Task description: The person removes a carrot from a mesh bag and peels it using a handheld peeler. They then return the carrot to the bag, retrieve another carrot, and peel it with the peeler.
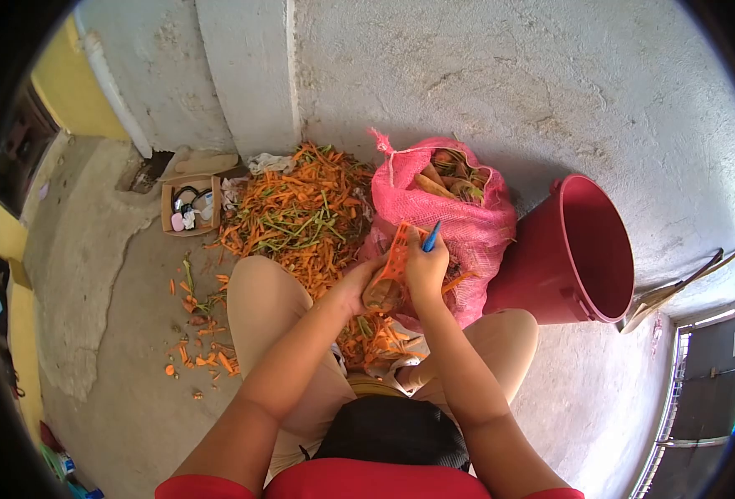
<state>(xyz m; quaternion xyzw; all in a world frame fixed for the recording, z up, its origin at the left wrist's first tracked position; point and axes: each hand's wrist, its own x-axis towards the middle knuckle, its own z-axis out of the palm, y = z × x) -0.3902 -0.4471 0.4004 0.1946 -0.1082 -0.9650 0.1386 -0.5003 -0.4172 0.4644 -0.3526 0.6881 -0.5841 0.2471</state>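
Observation:
My left hand (356,285) is wrapped round a thick carrot (382,294), its lower end brownish and its upper part bright orange with darker patches. Against the carrot's upper right side is my right hand (427,264), closed on a blue-handled tool (431,236) whose working end I cannot make out. Both hands are above the floor, between my bent knees. Below and beyond them spreads a heap of orange peelings and green stalks (301,208). Just past my right hand stands a pink woven sack (459,218) with unpeeled carrots (459,179) showing in its mouth.
A large dark red bucket (534,266) leans beside the sack, tilted right. At the left, a small cardboard box (191,229) holds a black cord and small items. Loose carrot scraps (209,358) lie on the concrete floor. A grey wall (500,83) stands behind everything.

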